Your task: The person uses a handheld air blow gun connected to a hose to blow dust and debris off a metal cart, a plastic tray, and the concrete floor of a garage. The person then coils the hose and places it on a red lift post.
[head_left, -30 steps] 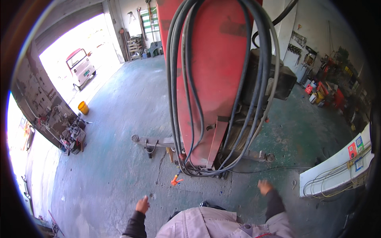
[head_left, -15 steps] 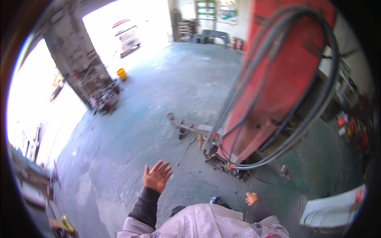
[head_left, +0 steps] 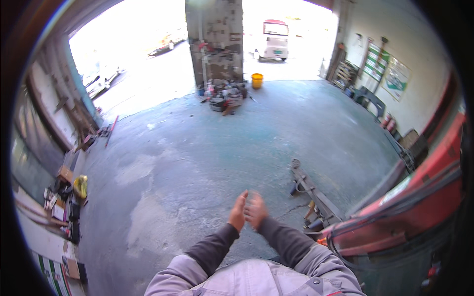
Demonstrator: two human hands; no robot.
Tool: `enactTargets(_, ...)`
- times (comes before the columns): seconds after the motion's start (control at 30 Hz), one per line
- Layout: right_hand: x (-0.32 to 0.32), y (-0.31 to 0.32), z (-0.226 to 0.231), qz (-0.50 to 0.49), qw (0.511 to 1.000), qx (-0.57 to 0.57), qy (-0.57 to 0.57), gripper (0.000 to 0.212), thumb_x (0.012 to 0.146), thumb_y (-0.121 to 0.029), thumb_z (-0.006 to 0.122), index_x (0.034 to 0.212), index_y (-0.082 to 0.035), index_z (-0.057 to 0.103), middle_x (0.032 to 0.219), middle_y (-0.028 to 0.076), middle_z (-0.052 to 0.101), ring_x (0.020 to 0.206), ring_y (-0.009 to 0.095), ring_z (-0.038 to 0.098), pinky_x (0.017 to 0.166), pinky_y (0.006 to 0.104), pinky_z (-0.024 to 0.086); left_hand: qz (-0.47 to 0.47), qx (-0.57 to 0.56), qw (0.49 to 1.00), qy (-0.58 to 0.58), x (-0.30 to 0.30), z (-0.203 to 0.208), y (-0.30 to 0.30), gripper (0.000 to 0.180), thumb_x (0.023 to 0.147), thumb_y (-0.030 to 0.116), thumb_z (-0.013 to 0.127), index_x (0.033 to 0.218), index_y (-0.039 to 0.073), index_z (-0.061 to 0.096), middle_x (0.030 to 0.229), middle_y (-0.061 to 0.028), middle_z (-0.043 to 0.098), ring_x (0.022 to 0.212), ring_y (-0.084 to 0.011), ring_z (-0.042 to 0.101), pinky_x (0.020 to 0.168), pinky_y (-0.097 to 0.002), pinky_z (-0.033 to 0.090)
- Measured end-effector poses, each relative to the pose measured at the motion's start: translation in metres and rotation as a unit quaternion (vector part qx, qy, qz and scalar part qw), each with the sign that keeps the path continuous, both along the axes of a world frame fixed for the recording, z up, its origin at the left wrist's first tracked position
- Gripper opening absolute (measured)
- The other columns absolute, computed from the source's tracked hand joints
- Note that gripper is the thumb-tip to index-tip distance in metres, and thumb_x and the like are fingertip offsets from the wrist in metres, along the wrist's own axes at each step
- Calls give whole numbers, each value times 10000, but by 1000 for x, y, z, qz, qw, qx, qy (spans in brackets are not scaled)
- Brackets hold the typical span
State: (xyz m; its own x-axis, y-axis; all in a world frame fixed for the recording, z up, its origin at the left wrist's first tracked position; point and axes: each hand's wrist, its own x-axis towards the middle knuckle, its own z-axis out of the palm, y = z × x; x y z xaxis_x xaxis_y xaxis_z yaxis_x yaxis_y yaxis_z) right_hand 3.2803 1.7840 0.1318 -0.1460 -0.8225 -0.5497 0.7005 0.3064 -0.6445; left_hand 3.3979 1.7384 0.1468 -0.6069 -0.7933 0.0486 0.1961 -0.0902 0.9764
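My left hand and my right hand are close together in front of my body, above the floor. The left is seen edge-on with its fingers stretched out. Slightly smeared by motion, the right has its fingers loosely extended towards the left palm. Whether the palms touch cannot be made out. No object shows in either hand. The nearest thing is a grey metal lift arm lying low over the floor to the right, joined to a red lift post with dark hoses.
A pillar stands ahead with a heap of parts at its foot and a yellow bucket beside it. Boxes and a yellow bag line the left wall. Outside, a white van is parked.
My view has swung to the right-hand side's opposite, leftwards, so the red post now sits at the right edge. My hands have come together from being wide apart.
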Motion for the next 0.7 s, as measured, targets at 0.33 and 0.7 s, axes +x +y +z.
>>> enactTargets(0.33, 36, -187, -29, 365, 568, -66, 735, 628, 977, -606, 381, 1132, -74, 678, 1121, 200, 698, 1059, 371, 657, 926, 491, 478, 89, 396, 887, 221, 131, -38, -155, 569, 1022, 459, 458, 1368, 8, 470, 1351, -162, 554, 1195, -281, 567, 1026, -415, 430)
enactTargets(0.7, -351, 38, -323, 638, 455, 383, 488, 349, 978, -270, 449, 1190, -75, 647, 1211, 201, 636, 1102, 365, 613, 967, 456, 470, 668, 292, 404, -552, 428, -170, -98, 470, 881, 320, 580, 882, -141, 672, 962, -300, 697, 928, -436, 671, 843, -478, 509)
